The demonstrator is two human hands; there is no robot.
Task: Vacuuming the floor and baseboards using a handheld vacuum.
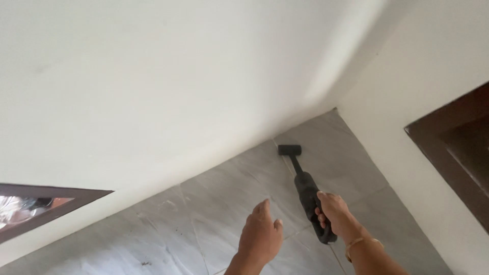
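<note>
**Mallet held over grey tiles**

Down at the lower middle of the frame, the right hand [332, 210] grips a black rubber mallet [305, 191] by the thick end of its handle, fingers [322, 195] wrapped fully round it. The mallet head [289, 149] sits above, near the centre of the frame, close to the seam where the grey marbled floor tiles [214, 219] meet the white wall [153, 86]; whether it touches the tile I cannot tell. A gold bangle [362, 242] circles that wrist.

The left hand [261, 233] holds nothing. Its fingers are loosely curled, and it hovers just over the tile beside the mallet's handle.

I judge the mallet to be head-heavy and stiff, with a slightly giving rubber face. The padded handle looks easy to hold, and a grip low on it, as now, gives the most swing. The tiles look hard, smooth and liable to crack.

Dark wooden frames show at the right edge [453, 147] and lower left [51, 203].
</note>
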